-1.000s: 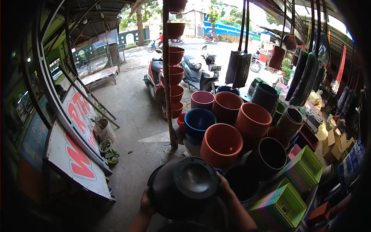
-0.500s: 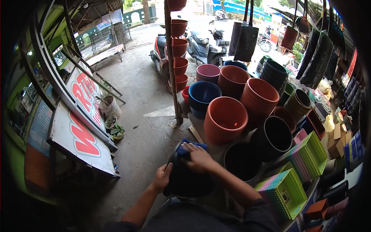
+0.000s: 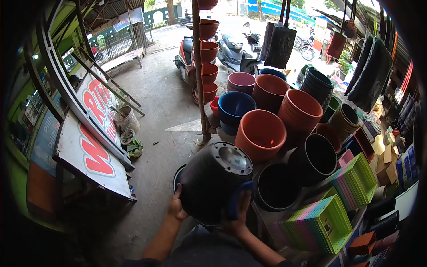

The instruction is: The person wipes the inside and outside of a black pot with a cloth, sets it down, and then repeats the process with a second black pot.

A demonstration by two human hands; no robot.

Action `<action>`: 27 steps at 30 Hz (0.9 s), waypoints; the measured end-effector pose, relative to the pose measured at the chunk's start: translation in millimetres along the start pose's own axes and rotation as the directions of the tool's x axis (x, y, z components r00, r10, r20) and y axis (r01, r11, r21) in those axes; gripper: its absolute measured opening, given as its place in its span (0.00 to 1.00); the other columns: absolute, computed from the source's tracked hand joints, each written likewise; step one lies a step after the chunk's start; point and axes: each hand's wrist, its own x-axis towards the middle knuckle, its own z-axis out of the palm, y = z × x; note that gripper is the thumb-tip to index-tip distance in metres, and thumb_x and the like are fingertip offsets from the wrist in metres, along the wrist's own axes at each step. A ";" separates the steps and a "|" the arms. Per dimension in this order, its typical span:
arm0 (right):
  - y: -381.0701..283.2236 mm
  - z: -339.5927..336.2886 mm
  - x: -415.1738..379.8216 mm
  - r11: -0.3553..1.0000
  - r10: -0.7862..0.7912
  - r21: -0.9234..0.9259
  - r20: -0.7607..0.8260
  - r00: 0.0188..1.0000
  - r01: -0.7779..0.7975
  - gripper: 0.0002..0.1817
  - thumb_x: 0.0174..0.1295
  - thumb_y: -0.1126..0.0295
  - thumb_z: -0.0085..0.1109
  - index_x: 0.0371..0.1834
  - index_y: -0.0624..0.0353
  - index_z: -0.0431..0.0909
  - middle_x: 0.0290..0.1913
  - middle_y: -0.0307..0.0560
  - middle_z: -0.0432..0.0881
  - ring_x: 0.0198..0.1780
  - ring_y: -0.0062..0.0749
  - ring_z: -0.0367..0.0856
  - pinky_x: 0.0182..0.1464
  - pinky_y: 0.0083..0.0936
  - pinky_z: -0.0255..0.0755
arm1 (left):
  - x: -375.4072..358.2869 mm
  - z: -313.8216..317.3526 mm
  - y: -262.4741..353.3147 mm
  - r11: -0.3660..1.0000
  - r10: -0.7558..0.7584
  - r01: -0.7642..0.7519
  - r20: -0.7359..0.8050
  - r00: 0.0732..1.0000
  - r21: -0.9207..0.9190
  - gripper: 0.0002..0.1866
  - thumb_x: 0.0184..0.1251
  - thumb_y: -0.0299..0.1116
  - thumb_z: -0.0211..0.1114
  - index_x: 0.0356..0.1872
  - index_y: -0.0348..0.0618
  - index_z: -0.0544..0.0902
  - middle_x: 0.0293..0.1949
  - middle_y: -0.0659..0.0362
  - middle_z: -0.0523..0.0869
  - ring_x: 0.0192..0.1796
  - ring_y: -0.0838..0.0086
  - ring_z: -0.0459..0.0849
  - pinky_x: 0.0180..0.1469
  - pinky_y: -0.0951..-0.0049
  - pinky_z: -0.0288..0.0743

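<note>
A large black plant pot [image 3: 204,182] is tipped over in front of me, its base with a ring of small holes facing up and away. My left hand [image 3: 179,205] is closed on the pot's rim at the lower left. On the right side of the pot, my right hand [image 3: 239,219] holds a dark blue cloth [image 3: 235,200] against the wall; motion blurs its fingers somewhat. Just right of the cloth stands another black pot [image 3: 278,187], upright. An orange pot [image 3: 260,153] stands beyond the held pot.
Stacks of orange pots [image 3: 301,107], a blue pot [image 3: 230,116] and green baskets [image 3: 340,222] stand to the right. A pole [image 3: 201,89] with hanging pots rises ahead. A white sign board [image 3: 91,153] leans at left. Black bags [image 3: 279,46] hang overhead, and scooters [image 3: 235,58] are parked beyond.
The pot has been turned over, so its base now shows instead of its opening. My right hand and the cloth moved from the rim down to its right outer side.
</note>
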 end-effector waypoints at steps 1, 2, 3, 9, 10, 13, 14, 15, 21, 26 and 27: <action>4.9 -5.4 6.9 0.985 0.124 0.137 -0.122 0.985 -0.108 0.38 0.68 0.55 0.48 0.76 0.65 0.53 0.78 0.61 0.50 0.79 0.48 0.47 0.77 0.48 0.40 | -2.9 -2.4 0.1 1.000 -0.001 0.001 -0.003 1.000 0.000 0.32 0.75 0.52 0.52 0.66 0.33 0.70 0.63 0.45 0.76 0.64 0.54 0.77 0.68 0.56 0.69; 10.8 -13.5 16.0 0.984 0.128 0.136 -0.122 0.984 -0.112 0.38 0.68 0.55 0.48 0.76 0.65 0.53 0.78 0.61 0.50 0.79 0.48 0.47 0.77 0.48 0.40 | -7.1 -6.4 -0.4 0.999 -0.035 0.036 0.033 0.999 -0.029 0.32 0.76 0.52 0.50 0.67 0.34 0.69 0.65 0.45 0.75 0.66 0.53 0.74 0.70 0.55 0.66; 17.6 -23.9 29.0 0.850 0.376 0.415 -0.044 0.926 -0.325 0.35 0.68 0.56 0.48 0.73 0.66 0.56 0.75 0.60 0.56 0.76 0.47 0.53 0.75 0.45 0.46 | -10.8 -10.2 -0.6 0.996 -0.070 0.074 0.071 0.995 -0.055 0.32 0.76 0.53 0.49 0.68 0.35 0.68 0.66 0.45 0.73 0.68 0.53 0.72 0.72 0.54 0.63; 107.2 -64.7 80.0 -0.370 0.448 0.576 0.798 0.403 -0.729 0.22 0.69 0.57 0.52 0.54 0.65 0.79 0.50 0.49 0.84 0.49 0.35 0.83 0.58 0.30 0.73 | -21.1 -31.9 5.2 0.951 -0.016 0.006 0.030 0.999 0.310 0.31 0.77 0.51 0.50 0.65 0.31 0.70 0.61 0.44 0.78 0.63 0.56 0.77 0.67 0.58 0.70; 98.2 -71.5 94.9 -0.370 0.455 0.581 0.794 0.404 -0.725 0.22 0.69 0.57 0.52 0.54 0.65 0.79 0.50 0.49 0.84 0.49 0.35 0.83 0.58 0.30 0.73 | -23.2 -29.2 8.1 0.950 -0.024 0.013 0.031 0.999 0.311 0.31 0.77 0.51 0.50 0.65 0.31 0.70 0.61 0.44 0.78 0.63 0.56 0.77 0.67 0.58 0.70; 72.9 -84.5 132.7 -0.010 0.506 0.276 0.831 0.233 -0.961 0.18 0.66 0.57 0.57 0.48 0.61 0.81 0.37 0.41 0.84 0.37 0.24 0.81 0.45 0.23 0.76 | -23.7 -18.0 12.9 0.179 0.131 -0.359 0.340 0.931 0.916 0.27 0.74 0.47 0.58 0.59 0.29 0.74 0.53 0.47 0.83 0.55 0.62 0.83 0.59 0.63 0.77; 70.9 -77.5 141.2 -0.016 0.508 0.272 0.831 0.227 -0.962 0.18 0.66 0.57 0.57 0.48 0.61 0.81 0.37 0.41 0.84 0.37 0.24 0.81 0.45 0.23 0.76 | -17.5 -12.7 9.0 0.441 0.101 -0.167 0.136 0.986 0.882 0.26 0.72 0.45 0.61 0.57 0.29 0.76 0.51 0.49 0.84 0.52 0.65 0.84 0.57 0.66 0.78; 68.4 -66.3 148.4 0.244 0.426 0.107 0.881 0.205 -0.964 0.21 0.66 0.56 0.56 0.53 0.60 0.79 0.44 0.46 0.83 0.44 0.29 0.81 0.50 0.25 0.74 | -13.2 -8.8 4.0 0.663 0.015 0.036 -0.061 0.998 0.748 0.24 0.70 0.42 0.65 0.55 0.29 0.77 0.48 0.50 0.85 0.49 0.67 0.85 0.54 0.68 0.80; -4.5 -28.4 110.1 0.931 -0.136 -0.111 0.780 0.611 0.349 0.40 0.58 0.52 0.57 0.74 0.55 0.60 0.77 0.47 0.59 0.78 0.41 0.53 0.75 0.52 0.44 | -4.9 1.8 -13.3 0.702 0.128 0.002 -0.129 0.983 0.712 0.26 0.70 0.42 0.64 0.57 0.29 0.75 0.52 0.48 0.84 0.52 0.64 0.85 0.56 0.62 0.80; -22.0 -28.0 51.9 0.878 -0.260 -0.120 0.693 0.672 0.463 0.42 0.55 0.52 0.58 0.75 0.53 0.59 0.78 0.46 0.56 0.79 0.40 0.51 0.76 0.52 0.41 | 0.1 -28.3 -8.6 0.933 0.073 0.000 -0.189 0.979 0.359 0.27 0.72 0.45 0.60 0.59 0.30 0.75 0.55 0.46 0.82 0.55 0.59 0.84 0.59 0.59 0.78; -15.0 -25.2 36.7 0.871 -0.282 -0.133 0.653 0.703 0.472 0.41 0.58 0.51 0.57 0.75 0.54 0.60 0.78 0.48 0.54 0.79 0.41 0.51 0.77 0.52 0.40 | 0.2 -30.0 -5.4 0.975 -0.005 0.044 -0.174 0.985 0.219 0.28 0.72 0.46 0.61 0.60 0.30 0.74 0.56 0.44 0.81 0.56 0.56 0.83 0.60 0.56 0.77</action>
